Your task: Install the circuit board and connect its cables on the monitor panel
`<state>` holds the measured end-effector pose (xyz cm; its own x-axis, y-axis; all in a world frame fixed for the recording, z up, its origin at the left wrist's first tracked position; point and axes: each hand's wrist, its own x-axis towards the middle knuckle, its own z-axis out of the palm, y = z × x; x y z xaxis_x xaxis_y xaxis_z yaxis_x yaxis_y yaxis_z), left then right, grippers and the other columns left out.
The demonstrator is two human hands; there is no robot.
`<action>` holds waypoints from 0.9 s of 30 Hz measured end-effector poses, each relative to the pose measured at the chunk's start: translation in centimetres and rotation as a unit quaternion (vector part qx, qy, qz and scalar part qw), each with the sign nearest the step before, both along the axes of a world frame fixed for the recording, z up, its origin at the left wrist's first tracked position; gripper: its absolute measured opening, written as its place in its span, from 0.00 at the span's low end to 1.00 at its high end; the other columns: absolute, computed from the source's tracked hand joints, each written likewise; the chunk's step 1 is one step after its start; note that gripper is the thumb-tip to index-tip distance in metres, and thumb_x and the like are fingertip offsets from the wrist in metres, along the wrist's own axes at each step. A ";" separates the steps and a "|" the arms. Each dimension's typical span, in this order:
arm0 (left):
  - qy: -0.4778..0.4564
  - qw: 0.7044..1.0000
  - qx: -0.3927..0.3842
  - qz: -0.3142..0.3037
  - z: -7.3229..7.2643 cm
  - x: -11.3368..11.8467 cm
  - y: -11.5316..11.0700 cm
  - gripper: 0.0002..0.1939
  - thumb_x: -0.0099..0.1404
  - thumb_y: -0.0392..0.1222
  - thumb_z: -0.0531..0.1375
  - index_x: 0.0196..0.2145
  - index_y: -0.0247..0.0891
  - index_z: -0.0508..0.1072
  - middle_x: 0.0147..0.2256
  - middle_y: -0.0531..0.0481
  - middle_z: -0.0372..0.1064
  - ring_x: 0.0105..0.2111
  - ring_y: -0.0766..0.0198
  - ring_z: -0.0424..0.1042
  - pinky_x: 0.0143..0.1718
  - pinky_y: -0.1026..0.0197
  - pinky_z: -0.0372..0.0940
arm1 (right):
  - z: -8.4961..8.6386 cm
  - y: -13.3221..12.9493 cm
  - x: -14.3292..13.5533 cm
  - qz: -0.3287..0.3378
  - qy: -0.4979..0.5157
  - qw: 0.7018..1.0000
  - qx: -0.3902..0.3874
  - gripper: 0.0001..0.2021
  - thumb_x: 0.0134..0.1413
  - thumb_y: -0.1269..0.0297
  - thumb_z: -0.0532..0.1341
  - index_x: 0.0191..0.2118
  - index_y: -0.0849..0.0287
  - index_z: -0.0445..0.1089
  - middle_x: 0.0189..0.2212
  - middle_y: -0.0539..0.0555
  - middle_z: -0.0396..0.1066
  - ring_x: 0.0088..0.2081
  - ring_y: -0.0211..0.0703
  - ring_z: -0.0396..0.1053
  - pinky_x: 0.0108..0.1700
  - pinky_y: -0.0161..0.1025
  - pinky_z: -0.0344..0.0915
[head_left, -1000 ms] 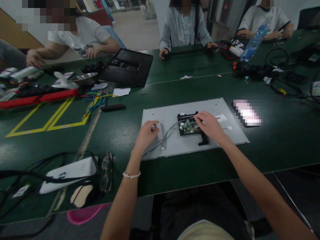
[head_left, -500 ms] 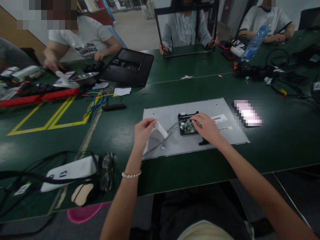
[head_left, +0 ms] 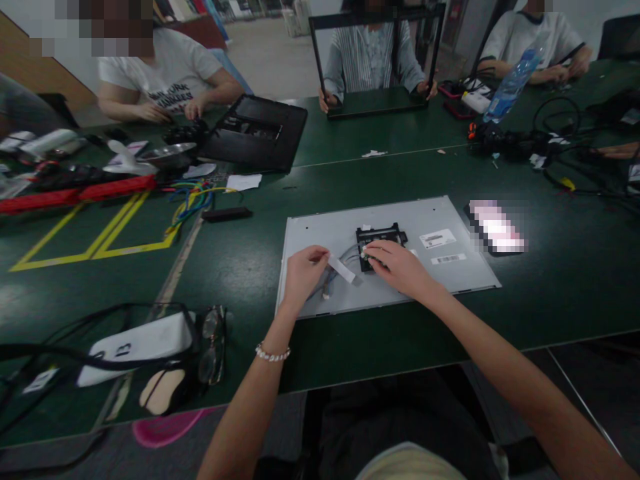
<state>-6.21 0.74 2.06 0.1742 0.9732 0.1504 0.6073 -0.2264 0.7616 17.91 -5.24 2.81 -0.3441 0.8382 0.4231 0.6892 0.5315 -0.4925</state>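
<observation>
A light grey display panel [head_left: 320, 230] lies flat on the green table, with a black bracket [head_left: 403, 235] and a circuit board on it, mostly covered by my right hand. My left hand [head_left: 306, 275] is closed in a pinch on one end of a white strip [head_left: 343, 269], whose other end reaches toward the bracket. Beneath the strip run grey cables [head_left: 350, 252] to the board's left side. My right hand [head_left: 400, 268] has its fingers drawn together at a small white connector [head_left: 364, 251] on the board's left edge; what they grip is hidden.
A phone [head_left: 495, 228] lies right of the panel. Glasses [head_left: 212, 343], a mouse [head_left: 163, 390] and a white device [head_left: 145, 343] lie at left. Across the table, a person holds a black frame [head_left: 380, 112]; a black cover [head_left: 260, 143] and tangled cables lie around.
My left hand has moved right with the white strip, bringing it nearer the bracket. My right hand has slid left across the board to the connector.
</observation>
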 end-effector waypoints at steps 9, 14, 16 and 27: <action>0.053 0.998 0.029 -0.018 -0.2 0.3 -0.2 0.08 0.62 0.42 0.58 0.35 0.40 0.76 0.32 0.51 0.76 0.31 0.61 0.74 0.39 0.60 0.68 | -0.2 -1.0 -2.2 0.144 -0.092 0.985 0.015 0.18 0.65 0.63 0.53 0.57 0.60 0.67 0.58 0.61 0.66 0.63 0.49 0.59 0.63 0.54 0.57; 0.051 0.998 0.032 -0.015 -0.2 0.4 -0.3 0.08 0.63 0.41 0.58 0.37 0.39 0.76 0.32 0.51 0.76 0.32 0.62 0.74 0.39 0.61 0.68 | -0.5 -1.4 -3.1 0.175 -0.135 0.975 0.014 0.19 0.65 0.60 0.53 0.56 0.64 0.68 0.59 0.62 0.66 0.62 0.50 0.60 0.64 0.53 0.55; 0.061 0.997 0.039 -0.014 -0.1 0.4 -0.3 0.08 0.63 0.39 0.58 0.38 0.39 0.75 0.33 0.51 0.76 0.33 0.62 0.74 0.40 0.60 0.67 | -0.5 -1.4 -3.2 0.179 -0.143 0.973 0.016 0.19 0.65 0.61 0.53 0.56 0.65 0.68 0.58 0.62 0.67 0.61 0.49 0.62 0.64 0.52 0.54; 0.069 0.976 0.198 -0.054 1.9 0.7 -0.9 0.10 0.64 0.34 0.57 0.42 0.39 0.73 0.36 0.49 0.68 0.34 0.64 0.69 0.36 0.61 0.66 | -0.7 -1.4 -3.5 0.186 -0.139 0.973 0.011 0.19 0.64 0.61 0.54 0.55 0.64 0.68 0.57 0.64 0.67 0.59 0.50 0.64 0.64 0.52 0.54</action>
<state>-5.49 -0.15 3.94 0.3184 0.8180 0.4791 0.6540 -0.5554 0.5137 14.36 -6.59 2.16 -0.7257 0.6258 0.2861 0.5522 0.7777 -0.3004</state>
